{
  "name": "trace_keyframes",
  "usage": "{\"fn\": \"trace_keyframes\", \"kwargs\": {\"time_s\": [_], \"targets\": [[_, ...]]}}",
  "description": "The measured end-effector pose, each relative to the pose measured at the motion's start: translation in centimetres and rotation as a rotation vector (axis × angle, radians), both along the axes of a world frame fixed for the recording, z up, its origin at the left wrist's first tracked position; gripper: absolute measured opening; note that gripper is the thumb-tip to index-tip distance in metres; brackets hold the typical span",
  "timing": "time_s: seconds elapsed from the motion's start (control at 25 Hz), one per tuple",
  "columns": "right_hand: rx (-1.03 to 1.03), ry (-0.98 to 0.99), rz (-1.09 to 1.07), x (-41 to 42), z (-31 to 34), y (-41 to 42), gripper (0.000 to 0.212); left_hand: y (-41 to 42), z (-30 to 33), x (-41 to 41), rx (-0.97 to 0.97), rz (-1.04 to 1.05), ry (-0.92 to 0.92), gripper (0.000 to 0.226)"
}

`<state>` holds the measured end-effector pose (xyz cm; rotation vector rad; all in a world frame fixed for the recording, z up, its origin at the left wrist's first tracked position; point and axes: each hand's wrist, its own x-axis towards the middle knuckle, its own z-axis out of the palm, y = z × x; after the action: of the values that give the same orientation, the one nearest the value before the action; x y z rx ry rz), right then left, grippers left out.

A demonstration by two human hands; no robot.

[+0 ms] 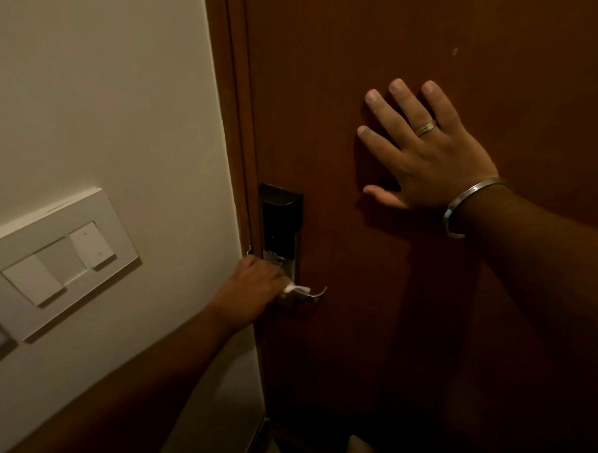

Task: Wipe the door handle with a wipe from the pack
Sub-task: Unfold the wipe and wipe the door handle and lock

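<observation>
A metal lever door handle sticks out of a dark lock plate on the brown wooden door. My left hand is closed around the handle with a white wipe bunched in its fingers; only the handle's curved tip shows past the wipe. My right hand lies flat on the door above and to the right, fingers spread, a ring on one finger and a metal bangle on the wrist. The wipe pack is out of view.
A cream wall fills the left, with a white switch panel on it. The brown door frame runs between wall and door. Something pale shows at the bottom edge by the door's foot.
</observation>
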<state>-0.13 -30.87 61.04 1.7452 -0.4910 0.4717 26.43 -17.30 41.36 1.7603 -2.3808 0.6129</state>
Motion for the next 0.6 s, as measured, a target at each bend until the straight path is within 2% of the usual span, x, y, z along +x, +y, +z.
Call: {"fn": "trace_keyframes", "kwargs": {"time_s": [0.08, 0.12, 0.16, 0.28, 0.32, 0.44, 0.52, 0.6], "targets": [[0.005, 0.001, 0.002, 0.0, 0.1, 0.0, 0.086, 0.1, 1.0, -0.2, 0.04, 0.003, -0.139, 0.016], [0.012, 0.002, 0.003, 0.0, 0.1, 0.0, 0.086, -0.2, 1.2, -1.9, 0.098, 0.008, -0.151, 0.016], [0.018, 0.002, 0.006, 0.0, 0.1, 0.1, 0.086, -0.8, 1.1, -4.1, 0.167, 0.056, -0.124, 0.021], [0.031, -0.001, 0.008, 0.0, 0.1, 0.3, 0.085, -2.3, 0.8, -8.6, 0.238, 0.248, 0.115, 0.04], [0.029, 0.002, 0.004, 0.0, 0.2, 0.3, 0.085, -2.0, 0.3, -8.4, 0.232, 0.229, 0.145, 0.039], [0.004, 0.006, 0.002, 0.0, 0.3, 0.3, 0.086, 0.1, 0.0, -4.0, 0.15, 0.032, 0.108, 0.015], [-0.012, 0.007, 0.0, 0.0, 0.2, 0.2, 0.086, 0.8, 0.9, -0.3, 0.056, -0.007, 0.039, 0.018], [-0.008, 0.006, -0.001, 0.0, 0.2, 0.1, 0.086, 0.6, 1.7, 0.8, 0.074, 0.007, -0.067, 0.017]]}}
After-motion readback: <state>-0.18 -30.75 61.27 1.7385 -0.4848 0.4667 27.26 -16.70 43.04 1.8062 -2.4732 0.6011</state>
